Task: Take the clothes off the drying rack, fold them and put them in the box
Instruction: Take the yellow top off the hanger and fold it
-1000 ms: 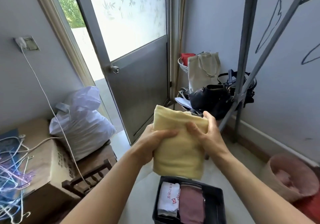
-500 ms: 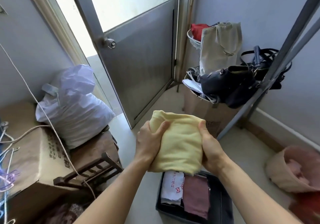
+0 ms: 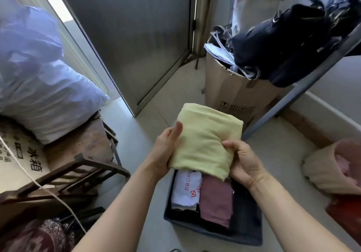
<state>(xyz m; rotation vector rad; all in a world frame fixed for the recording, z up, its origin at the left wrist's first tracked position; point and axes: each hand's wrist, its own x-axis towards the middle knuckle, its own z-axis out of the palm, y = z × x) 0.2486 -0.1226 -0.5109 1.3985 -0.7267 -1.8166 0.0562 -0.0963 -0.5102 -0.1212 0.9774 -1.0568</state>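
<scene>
While a bulging white plastic sack (image 3: 39,87) rests on a brown cardboard carton (image 3: 17,154) at far left, the left hand (image 3: 166,150) grips the left edge of a folded pale-yellow cloth (image 3: 205,140), thumb on top, the other fingers hidden beneath it. That cloth hangs above the far end of a dark fabric box (image 3: 213,232) on the floor, which holds a folded white garment (image 3: 186,189) and a maroon one (image 3: 215,199) side by side. The right hand (image 3: 244,164) clamps the cloth's right edge, fingers (image 3: 230,144) curled over its top.
</scene>
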